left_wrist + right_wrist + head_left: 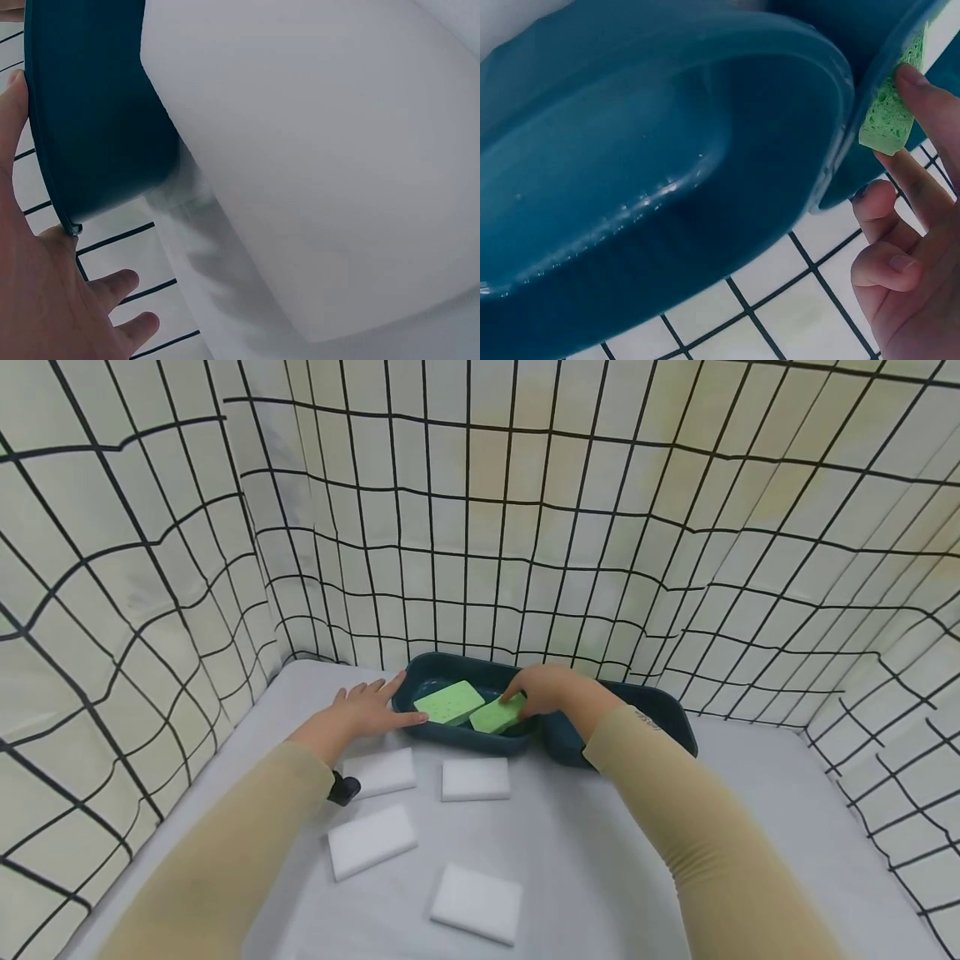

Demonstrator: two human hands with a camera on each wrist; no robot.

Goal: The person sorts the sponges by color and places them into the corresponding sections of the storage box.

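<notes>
A teal plastic tub [471, 742] at the back of the table holds two green sponges. One green sponge [450, 702] lies in its left part. My right hand [553, 690] pinches the other green sponge [498, 716] between thumb and index finger, inside the tub's right end; the right wrist view shows this sponge [889, 120] tilted, other fingers loosely bent. At the tub's left end, my left hand [365, 707] is spread, thumb and index finger touching the rim. In the left wrist view, the tub [94, 112] is partly hidden behind a large white pad [315, 165].
A second teal tub [671, 718] stands against the first one's right side, partly under my right forearm. In front lie white rectangular pads [476, 779], [372, 842], [477, 903] on the pale table [577, 877]. Black wire mesh [480, 527] encloses the back and sides.
</notes>
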